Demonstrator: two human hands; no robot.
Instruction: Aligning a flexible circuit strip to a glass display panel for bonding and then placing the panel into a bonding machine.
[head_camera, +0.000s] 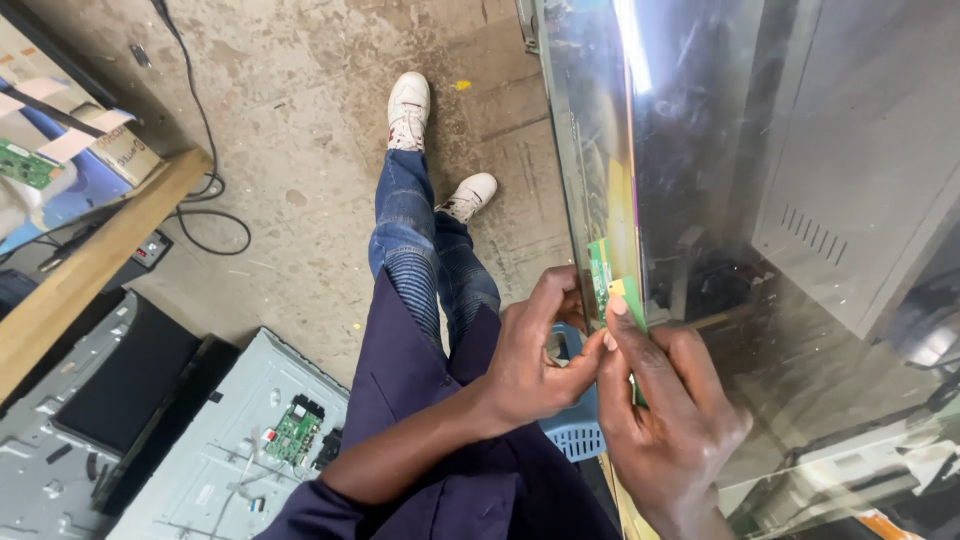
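Observation:
A large glossy display panel (760, 200) fills the right side and mirrors the room. Along its left edge runs a narrow green circuit strip (600, 275) with a yellowish patch. My right hand (665, 415) pinches that strip, its index finger pressed along it. My left hand (535, 350) meets it from the left, thumb and fingers closed on the same strip at the panel's edge. My legs in blue jeans (420, 260) and white shoes (408, 105) stretch away over the concrete floor.
A light blue plastic basket (575, 435) sits under my hands. A grey metal screen back with a small green board (293, 432) lies at lower left, beside a dark panel (130, 375). A wooden bench edge (90, 265) and black cables (205, 190) lie at left.

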